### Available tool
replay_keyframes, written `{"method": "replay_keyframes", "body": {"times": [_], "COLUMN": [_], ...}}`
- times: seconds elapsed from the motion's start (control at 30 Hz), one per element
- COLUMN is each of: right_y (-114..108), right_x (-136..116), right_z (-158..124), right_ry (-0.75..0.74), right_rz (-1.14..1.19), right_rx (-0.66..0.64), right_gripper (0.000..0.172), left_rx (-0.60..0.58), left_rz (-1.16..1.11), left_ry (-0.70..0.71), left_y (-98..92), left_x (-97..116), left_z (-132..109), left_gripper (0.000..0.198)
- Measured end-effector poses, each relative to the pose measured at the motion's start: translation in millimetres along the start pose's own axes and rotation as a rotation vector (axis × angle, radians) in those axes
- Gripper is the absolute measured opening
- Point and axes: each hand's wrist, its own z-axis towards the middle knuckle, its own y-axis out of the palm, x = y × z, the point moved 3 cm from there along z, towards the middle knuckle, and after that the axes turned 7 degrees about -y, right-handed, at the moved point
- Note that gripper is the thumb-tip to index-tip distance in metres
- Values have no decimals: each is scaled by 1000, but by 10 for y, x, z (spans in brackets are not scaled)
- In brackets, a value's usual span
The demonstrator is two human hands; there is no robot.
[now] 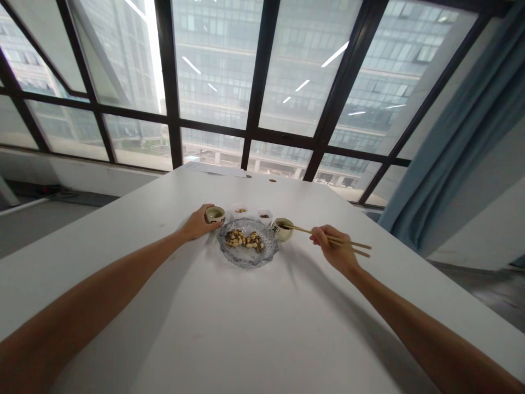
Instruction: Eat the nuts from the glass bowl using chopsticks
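A clear glass dish (247, 255) holding mixed nuts and beans (245, 239) sits mid-table. My left hand (197, 223) is wrapped round a small ceramic cup (215, 214) just left of the dish. My right hand (334, 249) grips a pair of wooden chopsticks (324, 235); their tips reach into a second small ceramic cup (283, 229) at the dish's right. Two small white cups (240, 210) (264, 216) stand behind the dish, each with something dark inside.
The white table (229, 334) runs to a far edge under a large dark-framed window (254, 82). A blue curtain (463, 142) hangs at the right. A small round item (272, 180) lies near the far edge.
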Motion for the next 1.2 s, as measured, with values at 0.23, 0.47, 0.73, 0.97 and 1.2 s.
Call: {"method": "replay_keyframes", "body": {"times": [0.23, 0.47, 0.73, 0.97, 1.2], "right_y": [76, 673, 1008, 960, 938], "right_x": [-363, -856, -825, -715, -307], "right_z": [177, 177, 231, 249, 299], "right_ry": [31, -14, -121, 6, 266], "right_rz": [232, 395, 271, 379, 581], "right_rx": [80, -278, -424, -234, 112], "right_gripper": [55, 57, 55, 57, 62], "left_rx": [-10, -35, -30, -31, 46], "left_rz": [13, 21, 11, 11, 27], "left_ry": [-8, -26, 3, 21, 92], "left_y": [6, -5, 16, 29, -14], "left_x": [6, 47, 39, 47, 107], "left_z": [1, -14, -11, -14, -46], "left_gripper": [82, 85, 82, 78, 71]}}
